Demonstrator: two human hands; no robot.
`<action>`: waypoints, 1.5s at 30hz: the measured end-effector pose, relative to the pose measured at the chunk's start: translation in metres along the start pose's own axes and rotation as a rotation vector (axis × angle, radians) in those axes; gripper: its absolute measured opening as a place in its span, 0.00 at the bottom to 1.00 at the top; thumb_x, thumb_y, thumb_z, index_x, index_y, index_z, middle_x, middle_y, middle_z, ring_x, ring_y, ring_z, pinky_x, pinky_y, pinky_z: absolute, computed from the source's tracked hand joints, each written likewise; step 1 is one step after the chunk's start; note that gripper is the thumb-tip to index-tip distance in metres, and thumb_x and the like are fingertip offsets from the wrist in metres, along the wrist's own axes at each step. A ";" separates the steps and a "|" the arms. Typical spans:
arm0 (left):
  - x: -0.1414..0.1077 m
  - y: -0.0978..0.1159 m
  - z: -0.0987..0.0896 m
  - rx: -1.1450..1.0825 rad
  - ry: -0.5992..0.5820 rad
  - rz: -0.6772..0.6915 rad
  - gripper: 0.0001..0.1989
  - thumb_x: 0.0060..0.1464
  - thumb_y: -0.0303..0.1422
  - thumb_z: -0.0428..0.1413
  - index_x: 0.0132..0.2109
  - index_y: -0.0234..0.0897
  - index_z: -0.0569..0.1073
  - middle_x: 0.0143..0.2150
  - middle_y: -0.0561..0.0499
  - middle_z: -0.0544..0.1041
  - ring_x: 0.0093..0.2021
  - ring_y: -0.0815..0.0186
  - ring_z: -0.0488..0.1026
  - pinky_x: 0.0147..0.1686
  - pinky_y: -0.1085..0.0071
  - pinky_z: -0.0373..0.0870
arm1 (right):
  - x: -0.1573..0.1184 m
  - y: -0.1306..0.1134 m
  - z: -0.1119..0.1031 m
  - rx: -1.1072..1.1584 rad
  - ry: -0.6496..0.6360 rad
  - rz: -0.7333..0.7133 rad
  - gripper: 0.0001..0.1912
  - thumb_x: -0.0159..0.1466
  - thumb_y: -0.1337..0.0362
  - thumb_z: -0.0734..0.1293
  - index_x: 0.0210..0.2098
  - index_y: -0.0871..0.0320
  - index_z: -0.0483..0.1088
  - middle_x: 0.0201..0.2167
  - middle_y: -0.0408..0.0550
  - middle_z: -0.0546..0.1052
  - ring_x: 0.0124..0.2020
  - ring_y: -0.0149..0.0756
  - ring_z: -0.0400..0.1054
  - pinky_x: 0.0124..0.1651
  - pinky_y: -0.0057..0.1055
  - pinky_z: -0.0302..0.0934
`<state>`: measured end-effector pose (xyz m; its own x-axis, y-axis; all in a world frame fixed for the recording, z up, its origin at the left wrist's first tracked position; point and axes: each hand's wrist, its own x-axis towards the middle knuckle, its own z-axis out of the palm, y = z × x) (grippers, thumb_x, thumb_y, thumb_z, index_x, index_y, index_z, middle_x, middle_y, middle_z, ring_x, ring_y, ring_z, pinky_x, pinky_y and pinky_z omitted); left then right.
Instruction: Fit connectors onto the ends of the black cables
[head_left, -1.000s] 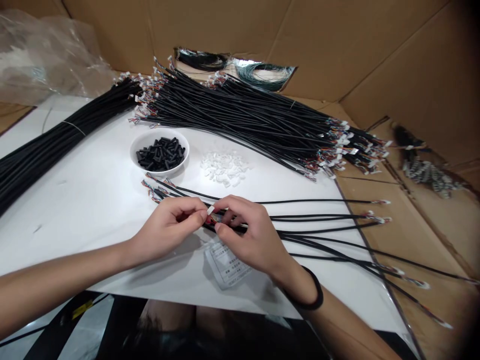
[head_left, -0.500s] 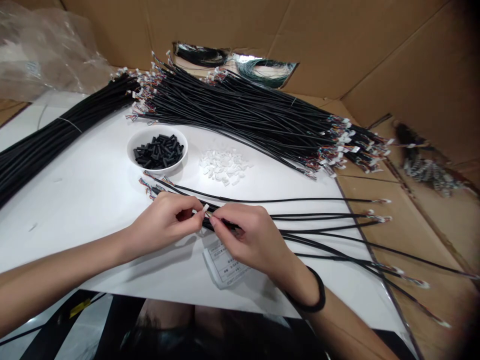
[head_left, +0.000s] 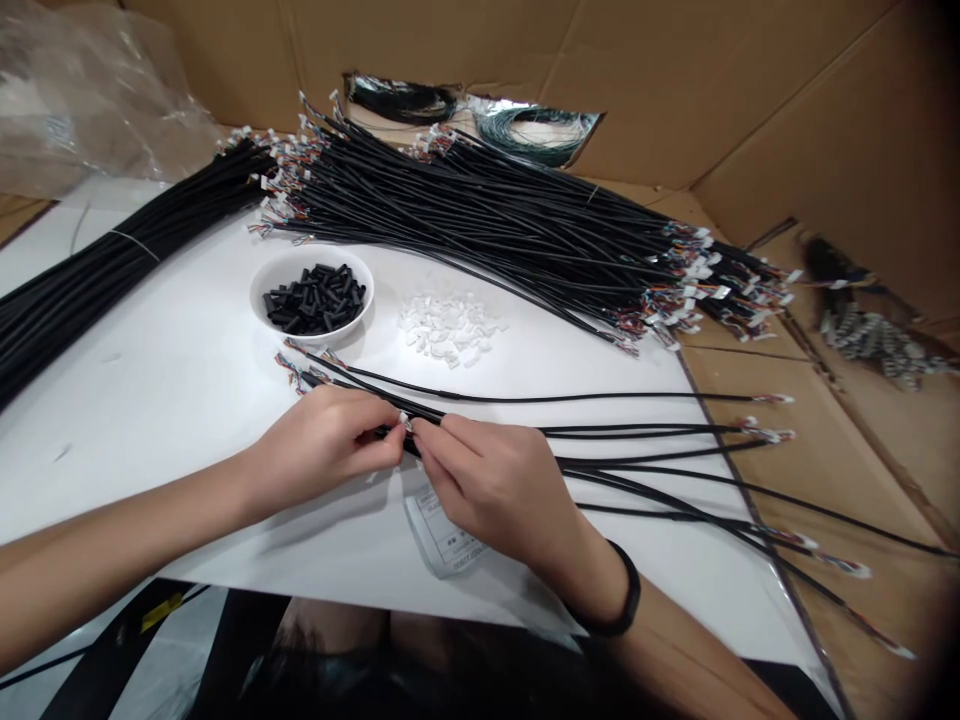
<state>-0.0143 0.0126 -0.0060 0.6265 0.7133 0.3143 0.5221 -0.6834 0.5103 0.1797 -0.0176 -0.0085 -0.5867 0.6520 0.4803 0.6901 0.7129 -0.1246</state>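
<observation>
The left hand and right hand meet just below the middle of the frame, fingers curled and closed in a tight pinch on a small white plastic connector. It sits at the end of a loose group of thin black cables, which fan out to the right across a white worktop. A black wristband circles the right wrist. Just beneath the hands lies a printed label in a clear bag. Above them stand a white bowl of short black tubes and a heap of small white plastic pieces. A thick pile of black cables spreads across the top.
</observation>
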 end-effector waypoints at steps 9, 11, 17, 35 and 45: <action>-0.003 0.000 0.003 0.104 0.062 0.094 0.15 0.60 0.27 0.50 0.24 0.34 0.68 0.19 0.54 0.66 0.19 0.72 0.62 0.21 0.76 0.57 | -0.004 -0.002 0.003 -0.113 0.014 -0.074 0.11 0.65 0.72 0.61 0.42 0.68 0.74 0.21 0.43 0.71 0.20 0.33 0.62 0.21 0.34 0.48; -0.004 0.001 0.003 0.102 0.071 0.095 0.15 0.59 0.26 0.50 0.24 0.35 0.68 0.19 0.55 0.66 0.20 0.72 0.61 0.22 0.76 0.56 | -0.005 -0.002 0.004 -0.122 0.022 -0.082 0.11 0.65 0.72 0.61 0.43 0.68 0.74 0.21 0.43 0.71 0.20 0.32 0.62 0.21 0.34 0.49; -0.005 0.002 0.004 0.119 0.091 0.113 0.14 0.58 0.25 0.50 0.24 0.34 0.67 0.19 0.54 0.66 0.20 0.72 0.61 0.21 0.76 0.56 | -0.006 -0.004 0.004 -0.120 0.064 -0.092 0.11 0.64 0.73 0.61 0.43 0.69 0.74 0.20 0.43 0.71 0.20 0.31 0.62 0.22 0.33 0.50; -0.001 0.008 -0.005 -0.204 -0.104 -0.033 0.11 0.57 0.25 0.51 0.27 0.36 0.62 0.19 0.60 0.59 0.19 0.75 0.55 0.20 0.77 0.52 | 0.002 -0.002 -0.005 0.266 -0.155 0.175 0.13 0.66 0.67 0.57 0.28 0.60 0.69 0.22 0.43 0.73 0.23 0.31 0.64 0.26 0.30 0.50; -0.004 0.006 0.000 -0.196 -0.195 0.043 0.13 0.60 0.26 0.48 0.27 0.38 0.59 0.20 0.59 0.59 0.19 0.73 0.56 0.20 0.75 0.51 | -0.001 -0.003 0.002 0.232 -0.044 0.128 0.16 0.63 0.68 0.58 0.20 0.58 0.64 0.16 0.40 0.67 0.19 0.28 0.57 0.24 0.30 0.46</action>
<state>-0.0140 0.0060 -0.0039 0.7552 0.6278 0.1886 0.3828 -0.6559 0.6505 0.1773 -0.0196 -0.0106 -0.5220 0.7479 0.4100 0.6477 0.6604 -0.3800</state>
